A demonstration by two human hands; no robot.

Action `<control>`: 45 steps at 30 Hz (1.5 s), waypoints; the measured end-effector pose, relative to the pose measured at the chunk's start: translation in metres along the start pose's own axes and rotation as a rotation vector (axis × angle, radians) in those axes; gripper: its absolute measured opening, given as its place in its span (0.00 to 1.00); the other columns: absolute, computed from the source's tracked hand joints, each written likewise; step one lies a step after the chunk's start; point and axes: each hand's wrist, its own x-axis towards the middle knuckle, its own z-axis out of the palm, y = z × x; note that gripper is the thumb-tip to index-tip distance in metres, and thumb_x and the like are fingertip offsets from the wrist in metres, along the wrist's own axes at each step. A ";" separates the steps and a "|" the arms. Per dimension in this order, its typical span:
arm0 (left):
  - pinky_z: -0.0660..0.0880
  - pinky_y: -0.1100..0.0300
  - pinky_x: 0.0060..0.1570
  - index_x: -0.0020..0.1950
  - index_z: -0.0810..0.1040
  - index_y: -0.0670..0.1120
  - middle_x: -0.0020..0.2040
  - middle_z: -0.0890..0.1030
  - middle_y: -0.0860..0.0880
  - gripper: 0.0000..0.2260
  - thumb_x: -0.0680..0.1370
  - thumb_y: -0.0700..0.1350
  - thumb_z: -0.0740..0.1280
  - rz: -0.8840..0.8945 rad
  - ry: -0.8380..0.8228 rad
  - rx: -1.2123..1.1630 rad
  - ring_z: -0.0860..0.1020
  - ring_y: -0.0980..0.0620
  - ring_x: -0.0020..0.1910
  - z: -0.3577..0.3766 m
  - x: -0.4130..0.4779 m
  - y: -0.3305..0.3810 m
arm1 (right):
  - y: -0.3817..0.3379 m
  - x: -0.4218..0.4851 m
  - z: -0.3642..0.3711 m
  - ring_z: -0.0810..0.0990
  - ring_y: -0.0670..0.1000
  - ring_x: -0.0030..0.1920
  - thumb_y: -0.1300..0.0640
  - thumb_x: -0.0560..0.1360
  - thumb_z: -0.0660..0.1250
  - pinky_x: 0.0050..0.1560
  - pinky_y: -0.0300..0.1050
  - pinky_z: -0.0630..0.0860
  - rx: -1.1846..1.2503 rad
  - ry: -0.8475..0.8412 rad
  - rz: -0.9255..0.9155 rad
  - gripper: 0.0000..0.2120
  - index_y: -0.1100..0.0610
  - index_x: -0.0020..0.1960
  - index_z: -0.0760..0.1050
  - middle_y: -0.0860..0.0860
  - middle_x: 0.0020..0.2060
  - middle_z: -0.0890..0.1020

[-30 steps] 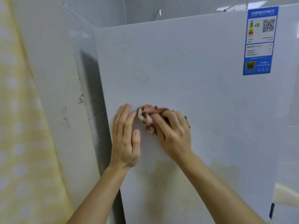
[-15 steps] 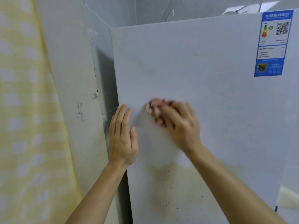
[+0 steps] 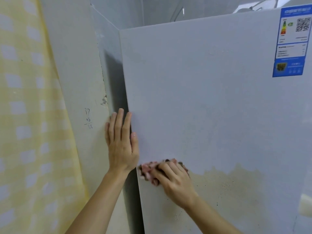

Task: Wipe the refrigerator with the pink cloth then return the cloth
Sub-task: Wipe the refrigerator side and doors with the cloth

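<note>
Gripping the pink cloth (image 3: 146, 171) on the refrigerator (image 3: 202, 98), right hand (image 3: 174, 180) curls; left hand (image 3: 121, 146) rests flat.

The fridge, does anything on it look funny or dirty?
Yes. The refrigerator has a yellowish-brown stain with dark specks low down, unlike the pale panel above. The right hand holds the pink cloth against its upper edge.

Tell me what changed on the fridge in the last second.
The right hand slid the cloth down the fridge, from beside the fingertips of the left hand to below its palm. That hand stays flat at the fridge's left edge; the cloth is still gripped.
</note>
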 end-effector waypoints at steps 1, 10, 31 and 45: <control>0.51 0.36 0.81 0.83 0.60 0.43 0.85 0.58 0.43 0.26 0.84 0.45 0.56 -0.033 -0.001 0.031 0.52 0.45 0.85 -0.001 0.000 -0.006 | 0.002 -0.005 -0.001 0.76 0.53 0.49 0.65 0.77 0.73 0.48 0.47 0.73 0.006 -0.033 -0.028 0.09 0.56 0.56 0.85 0.52 0.52 0.80; 0.51 0.37 0.81 0.84 0.58 0.45 0.85 0.55 0.45 0.30 0.84 0.54 0.59 -0.053 -0.028 0.057 0.50 0.46 0.85 -0.006 0.001 -0.027 | 0.049 0.152 -0.033 0.80 0.60 0.46 0.57 0.84 0.69 0.46 0.55 0.77 -0.063 0.315 0.174 0.08 0.57 0.58 0.86 0.58 0.50 0.83; 0.55 0.33 0.78 0.80 0.67 0.47 0.83 0.61 0.41 0.30 0.78 0.50 0.65 0.120 -0.014 0.031 0.56 0.41 0.83 0.011 -0.010 0.011 | 0.053 0.045 -0.044 0.79 0.60 0.48 0.58 0.81 0.73 0.48 0.54 0.77 -0.097 0.128 0.101 0.07 0.58 0.58 0.86 0.59 0.51 0.83; 0.54 0.37 0.81 0.78 0.69 0.42 0.82 0.64 0.40 0.31 0.74 0.40 0.67 0.169 0.006 -0.075 0.58 0.38 0.83 0.032 -0.004 0.066 | 0.081 0.016 -0.075 0.76 0.59 0.48 0.59 0.85 0.65 0.49 0.53 0.73 -0.180 0.233 0.178 0.10 0.59 0.56 0.86 0.56 0.53 0.76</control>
